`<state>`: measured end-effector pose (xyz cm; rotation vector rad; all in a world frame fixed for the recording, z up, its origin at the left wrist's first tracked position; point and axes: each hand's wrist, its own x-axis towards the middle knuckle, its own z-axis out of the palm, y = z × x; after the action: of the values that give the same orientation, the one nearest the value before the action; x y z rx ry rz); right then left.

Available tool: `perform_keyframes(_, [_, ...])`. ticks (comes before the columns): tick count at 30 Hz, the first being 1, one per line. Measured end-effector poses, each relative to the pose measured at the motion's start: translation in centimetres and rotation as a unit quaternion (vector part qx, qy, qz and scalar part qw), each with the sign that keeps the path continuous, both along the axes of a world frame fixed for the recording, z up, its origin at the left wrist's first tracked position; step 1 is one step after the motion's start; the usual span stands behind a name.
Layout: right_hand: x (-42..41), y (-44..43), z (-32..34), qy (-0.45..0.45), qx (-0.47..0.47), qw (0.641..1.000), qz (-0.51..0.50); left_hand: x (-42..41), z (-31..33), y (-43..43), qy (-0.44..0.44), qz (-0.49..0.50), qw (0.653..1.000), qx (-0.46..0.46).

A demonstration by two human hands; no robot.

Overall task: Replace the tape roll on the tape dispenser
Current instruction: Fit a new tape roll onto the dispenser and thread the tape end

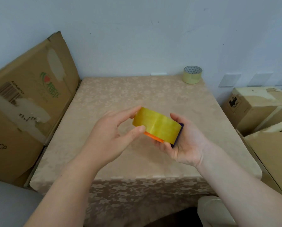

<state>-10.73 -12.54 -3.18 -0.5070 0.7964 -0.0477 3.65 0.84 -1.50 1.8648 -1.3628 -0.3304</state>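
The left hand [111,136] pinches the near end of a yellow tape roll [156,126], thumb pressed against the lower outer face and the fingertips curled over the top edge, so the grip is narrow and closed on the roll. The right hand [184,141] cups the far end from below and behind, palm turned up, fingers wrapped under the tape dispenser [153,136], of which only an orange strip beneath the roll and a dark purple edge at the right side show; the rest of its body is covered by the roll and the palm, and whether the roll is fully seated on it cannot be made out. Both are held in the air above the middle of a table [120,99] spread with a beige patterned cloth. At the far right corner of the table a second, paler tape roll [192,74] stands on its flat side, well apart from the hands. A large cardboard box [27,102] leans against the table's left side, its lower part cut off by the frame edge. More cardboard boxes [258,105] are stacked to the right, partly out of view, their printing too small to read in full.
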Motion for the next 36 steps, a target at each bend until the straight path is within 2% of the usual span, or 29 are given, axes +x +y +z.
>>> perform_keyframes(4, [0.2,0.3,-0.9,-0.016,0.051,0.998,0.041,-0.7,0.1,-0.1,0.018,-0.053,0.998,0.016])
perform_keyframes(8, [0.3,0.8,-0.8,-0.037,0.067,0.995,0.066,-0.6,-0.1,-0.6,0.022,-0.021,0.999,0.013])
perform_keyframes(13, [0.0,1.6,-0.6,-0.001,-0.074,0.988,0.134,-0.7,0.1,-0.8,0.011,0.037,0.999,0.027])
perform_keyframes(16, [0.3,1.6,-0.7,0.060,-0.156,0.983,0.080,-1.3,-0.2,-0.9,0.033,0.037,0.998,0.043])
perform_keyframes(21, [0.8,1.0,-0.9,0.059,-0.191,0.978,-0.055,-2.3,-0.3,-1.1,0.093,0.042,0.992,0.072])
perform_keyframes(23, [0.9,0.9,-0.9,0.027,-0.226,0.969,-0.095,-2.3,-0.3,-1.3,0.163,0.065,0.982,0.066])
perform_keyframes(26, [1.1,1.3,-0.3,-0.007,-0.321,0.939,-0.121,-2.5,0.0,-1.3,0.326,0.059,0.940,0.078])
perform_keyframes(28, [1.0,1.6,-0.1,-0.020,-0.386,0.920,-0.068,-2.7,0.2,-1.3,0.382,0.065,0.918,0.084])
perform_keyframes(32, [0.6,2.1,0.1,-0.034,-0.493,0.857,0.145,-2.4,0.1,-1.3,0.410,0.084,0.903,0.093])
perform_keyframes(34, [0.5,2.0,-0.3,-0.021,-0.526,0.833,0.169,-2.3,0.1,-1.3,0.408,0.081,0.904,0.099])
perform_keyframes(36, [0.6,2.1,-0.8,-0.012,-0.537,0.828,0.160,-2.4,0.1,-1.3,0.378,0.086,0.915,0.107])
